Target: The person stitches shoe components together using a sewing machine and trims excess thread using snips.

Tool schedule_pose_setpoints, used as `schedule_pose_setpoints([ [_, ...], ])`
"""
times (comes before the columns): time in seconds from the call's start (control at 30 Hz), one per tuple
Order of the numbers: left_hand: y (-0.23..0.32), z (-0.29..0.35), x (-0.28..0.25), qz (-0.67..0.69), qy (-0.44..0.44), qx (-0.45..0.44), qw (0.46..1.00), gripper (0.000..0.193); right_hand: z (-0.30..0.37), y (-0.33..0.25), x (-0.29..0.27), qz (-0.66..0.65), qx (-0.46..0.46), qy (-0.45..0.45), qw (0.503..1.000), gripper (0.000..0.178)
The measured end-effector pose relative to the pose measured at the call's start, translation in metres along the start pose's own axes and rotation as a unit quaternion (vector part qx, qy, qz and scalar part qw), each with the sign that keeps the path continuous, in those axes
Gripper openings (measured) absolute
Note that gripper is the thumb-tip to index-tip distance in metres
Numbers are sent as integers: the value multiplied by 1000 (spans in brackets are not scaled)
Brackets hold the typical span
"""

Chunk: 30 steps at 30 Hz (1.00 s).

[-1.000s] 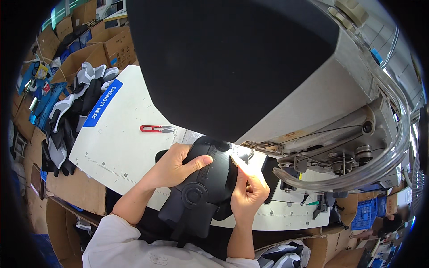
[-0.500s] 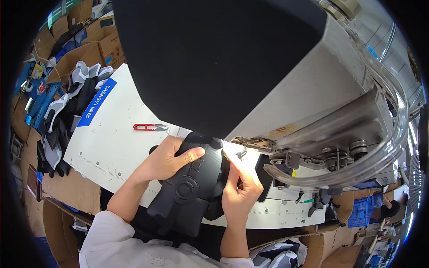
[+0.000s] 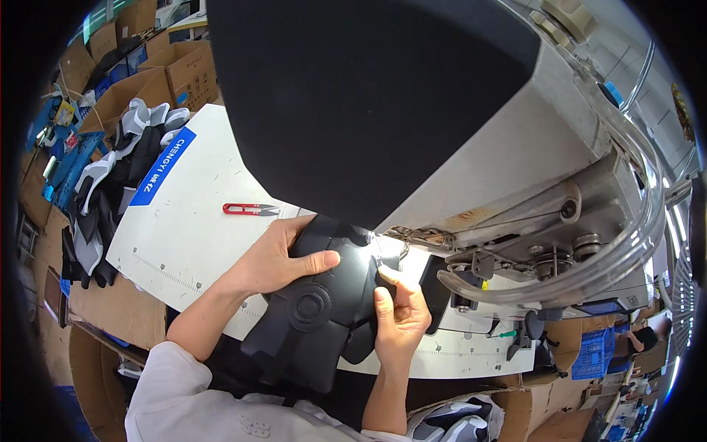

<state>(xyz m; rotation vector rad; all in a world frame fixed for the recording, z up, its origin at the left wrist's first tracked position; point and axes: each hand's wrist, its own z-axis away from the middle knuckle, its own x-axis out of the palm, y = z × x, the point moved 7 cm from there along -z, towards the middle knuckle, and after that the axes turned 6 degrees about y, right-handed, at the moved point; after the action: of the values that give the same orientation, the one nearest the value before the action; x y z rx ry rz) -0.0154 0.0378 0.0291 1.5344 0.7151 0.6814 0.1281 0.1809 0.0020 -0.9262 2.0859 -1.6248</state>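
A black leather-like padded piece [image 3: 309, 306] with a round stitched emblem lies under the head of a sewing machine [image 3: 486, 184]. My left hand [image 3: 283, 261] grips its left side, thumb on top and the fingers hidden beneath. At the piece's right edge, just below the lit needle area, my right hand [image 3: 401, 313] is closed in a pinch on the black material. Glare and the machine head hide the needle itself. Red-handled thread snips [image 3: 250, 209] lie on the white table [image 3: 177, 243], beyond my left hand.
A clear curved tube [image 3: 560, 295] runs along the machine's right side. Grey, white and black pieces [image 3: 96, 199] are heaped left of the table. Cardboard boxes [image 3: 177, 70] stand behind, a blue crate [image 3: 593, 353] at the right. Another person [image 3: 642, 339] sits far right.
My right hand has drawn slightly back from the needle area, its fingers curling more. A lever on the machine head has come into sight. My left hand keeps its hold.
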Motion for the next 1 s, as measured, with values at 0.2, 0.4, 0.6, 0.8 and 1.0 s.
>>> schedule_pose_setpoints([
  [0.2,2,5,3,4,-12,-88,996,60,-7,-9,-6,-8,4,8,1000,18],
  [0.4,35,21,-19,-276,120,139,944,77,-4,0,1,-127,78,-25,989,19],
  [0.6,79,91,48,-375,-340,260,822,74,13,0,-3,-46,41,-48,997,16],
  [0.8,62,94,36,-268,-263,318,870,52,3,-61,0,143,-198,-79,966,14],
  [1.0,67,107,39,-273,-81,430,857,45,8,-59,5,281,-225,-147,921,23],
])
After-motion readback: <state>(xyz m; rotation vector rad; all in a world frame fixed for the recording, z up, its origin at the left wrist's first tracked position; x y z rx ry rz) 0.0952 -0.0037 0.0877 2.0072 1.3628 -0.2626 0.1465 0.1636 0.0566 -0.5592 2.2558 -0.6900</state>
